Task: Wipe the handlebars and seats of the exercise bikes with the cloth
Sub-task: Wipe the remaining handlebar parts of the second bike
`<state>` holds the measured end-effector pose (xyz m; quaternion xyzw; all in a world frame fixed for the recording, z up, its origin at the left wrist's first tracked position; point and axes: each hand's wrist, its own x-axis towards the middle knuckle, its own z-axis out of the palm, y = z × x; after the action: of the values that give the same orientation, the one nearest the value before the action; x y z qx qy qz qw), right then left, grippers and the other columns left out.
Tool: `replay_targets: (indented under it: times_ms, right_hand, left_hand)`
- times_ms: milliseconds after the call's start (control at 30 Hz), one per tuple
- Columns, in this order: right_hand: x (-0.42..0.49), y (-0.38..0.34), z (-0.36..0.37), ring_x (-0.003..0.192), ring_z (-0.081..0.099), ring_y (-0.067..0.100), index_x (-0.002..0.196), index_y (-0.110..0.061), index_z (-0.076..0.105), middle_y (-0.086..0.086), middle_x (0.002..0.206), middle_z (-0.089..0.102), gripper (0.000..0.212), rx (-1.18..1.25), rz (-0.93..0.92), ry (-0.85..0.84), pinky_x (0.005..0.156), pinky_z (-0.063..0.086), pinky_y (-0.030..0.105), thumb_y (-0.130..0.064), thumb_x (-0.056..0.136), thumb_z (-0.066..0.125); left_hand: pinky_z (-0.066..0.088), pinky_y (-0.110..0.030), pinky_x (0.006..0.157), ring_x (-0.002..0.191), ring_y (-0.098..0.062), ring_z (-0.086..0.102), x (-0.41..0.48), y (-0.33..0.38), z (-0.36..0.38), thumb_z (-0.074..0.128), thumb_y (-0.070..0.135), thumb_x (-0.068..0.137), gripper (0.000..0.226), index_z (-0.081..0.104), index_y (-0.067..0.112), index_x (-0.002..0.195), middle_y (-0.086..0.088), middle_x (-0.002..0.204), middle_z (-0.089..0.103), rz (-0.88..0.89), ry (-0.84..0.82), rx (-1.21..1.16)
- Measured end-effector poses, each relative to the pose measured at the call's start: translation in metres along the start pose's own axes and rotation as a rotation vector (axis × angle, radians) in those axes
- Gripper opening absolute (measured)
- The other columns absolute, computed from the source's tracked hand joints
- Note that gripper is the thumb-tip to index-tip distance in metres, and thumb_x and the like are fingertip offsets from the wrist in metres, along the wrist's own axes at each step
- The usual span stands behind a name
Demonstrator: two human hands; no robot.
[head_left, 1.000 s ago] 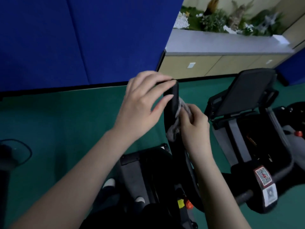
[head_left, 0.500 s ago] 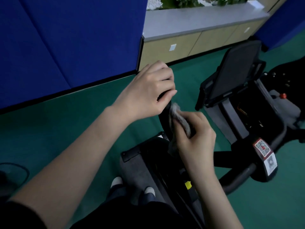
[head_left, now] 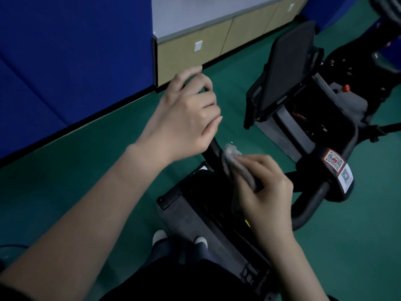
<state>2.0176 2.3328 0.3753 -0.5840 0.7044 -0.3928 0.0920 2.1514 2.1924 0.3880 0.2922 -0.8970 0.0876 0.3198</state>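
— Fingers of the left hand (head_left: 186,114) are curling tighter round the handlebar (head_left: 214,151) top now.
— And the right hand (head_left: 264,192)?
— It's pinching the cloth (head_left: 235,162) against the handlebar, just lower down.

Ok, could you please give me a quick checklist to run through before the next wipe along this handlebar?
1. Cloth pinched in the right hand: ok.
2. Cloth touching the handlebar: ok.
3. Left hand gripping the bar's top end: cannot tell, the end is hidden under it.
4. Bar below the cloth free to wipe: cannot tell, the right hand covers it.
5. Neighbouring bike wiped: cannot tell.
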Motion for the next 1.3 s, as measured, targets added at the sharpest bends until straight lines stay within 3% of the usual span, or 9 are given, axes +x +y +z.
replay_targets:
  times_ms: [100, 200, 367, 500, 700, 833, 933, 1100, 1300]
  right_hand:
    - [0.026, 0.001, 0.001, 0.08, 0.064, -0.001, 0.086, -0.02, 0.075, -0.008, 0.081, 0.071, 0.009, 0.144, 0.281, -0.132, 0.073, 0.048, 0.019, -0.016, 0.086, 0.066]
    - [0.059, 0.005, 0.009, 0.073, 0.063, 0.011, 0.084, -0.011, 0.073, 0.003, 0.075, 0.071, 0.01, 0.317, 0.459, -0.338, 0.068, 0.049, 0.031, -0.013, 0.088, 0.064]
    - [0.075, 0.014, 0.011, 0.074, 0.061, 0.016, 0.097, -0.002, 0.069, 0.007, 0.08, 0.067, 0.016, 0.522, 0.54, -0.564, 0.07, 0.049, 0.029, -0.014, 0.093, 0.06]
    - [0.069, 0.029, 0.0, 0.08, 0.065, 0.014, 0.105, -0.007, 0.069, 0.003, 0.089, 0.071, 0.019, 0.495, 0.566, -0.685, 0.084, 0.05, 0.033, -0.016, 0.096, 0.054]
    - [0.076, 0.019, 0.005, 0.071, 0.063, 0.016, 0.109, 0.002, 0.065, 0.01, 0.085, 0.069, 0.023, 0.519, 0.611, -0.719, 0.077, 0.051, 0.034, -0.013, 0.097, 0.054]
    - [0.064, 0.033, -0.015, 0.087, 0.066, 0.026, 0.106, 0.002, 0.067, 0.02, 0.101, 0.071, 0.022, 0.36, 0.591, -0.807, 0.089, 0.052, 0.044, -0.012, 0.096, 0.054]
    - [0.054, 0.03, -0.013, 0.083, 0.065, 0.024, 0.089, -0.009, 0.069, 0.011, 0.086, 0.071, 0.018, 0.26, 0.527, -0.671, 0.084, 0.052, 0.041, -0.021, 0.094, 0.056]
    - [0.027, 0.024, -0.012, 0.064, 0.053, -0.002, 0.091, -0.018, 0.053, -0.008, 0.068, 0.058, 0.006, 0.081, 0.196, -0.381, 0.056, 0.035, 0.012, -0.021, 0.094, 0.056]
    - [0.005, 0.025, -0.014, 0.078, 0.057, 0.018, 0.088, -0.01, 0.06, 0.001, 0.083, 0.062, 0.005, 0.078, 0.029, -0.174, 0.069, 0.043, 0.024, -0.01, 0.088, 0.065]
  left_hand:
    - [0.025, -0.039, 0.11, 0.093, -0.025, 0.061, -0.005, 0.006, 0.005, 0.051, 0.022, 0.093, 0.031, 0.072, 0.01, 0.074, 0.001, 0.075, 0.068, 0.02, -0.026, 0.028]
    - [0.027, -0.038, 0.108, 0.089, -0.026, 0.061, -0.007, 0.005, 0.007, 0.052, 0.02, 0.093, 0.029, 0.071, 0.009, 0.073, 0.0, 0.073, 0.067, 0.004, 0.004, 0.033]
    - [0.028, -0.036, 0.106, 0.087, -0.026, 0.061, -0.009, 0.006, 0.008, 0.052, 0.018, 0.093, 0.028, 0.068, 0.009, 0.071, 0.0, 0.072, 0.066, -0.002, 0.026, 0.047]
    - [0.027, -0.036, 0.107, 0.087, -0.025, 0.06, -0.009, 0.007, 0.008, 0.051, 0.019, 0.094, 0.03, 0.067, 0.009, 0.072, 0.001, 0.072, 0.065, -0.018, 0.022, 0.061]
    - [0.027, -0.039, 0.107, 0.088, -0.026, 0.059, -0.009, 0.01, 0.01, 0.051, 0.018, 0.093, 0.028, 0.067, 0.008, 0.072, -0.001, 0.072, 0.064, -0.051, 0.016, 0.092]
    - [0.025, -0.039, 0.112, 0.092, -0.025, 0.058, -0.01, 0.014, 0.01, 0.05, 0.02, 0.094, 0.03, 0.068, 0.009, 0.074, 0.0, 0.074, 0.064, -0.07, 0.005, 0.117]
    - [0.019, -0.04, 0.116, 0.097, -0.025, 0.059, -0.012, 0.022, 0.014, 0.049, 0.022, 0.095, 0.031, 0.071, 0.01, 0.076, 0.0, 0.077, 0.067, -0.06, -0.02, 0.116]
    - [0.025, -0.042, 0.112, 0.086, -0.025, 0.059, -0.014, 0.025, 0.016, 0.051, 0.021, 0.094, 0.031, 0.071, 0.007, 0.075, -0.001, 0.072, 0.067, -0.055, -0.028, 0.144]
    - [0.024, -0.038, 0.111, 0.081, -0.024, 0.057, -0.013, 0.026, 0.017, 0.054, 0.019, 0.091, 0.027, 0.068, 0.009, 0.07, 0.001, 0.068, 0.063, -0.074, -0.018, 0.123]
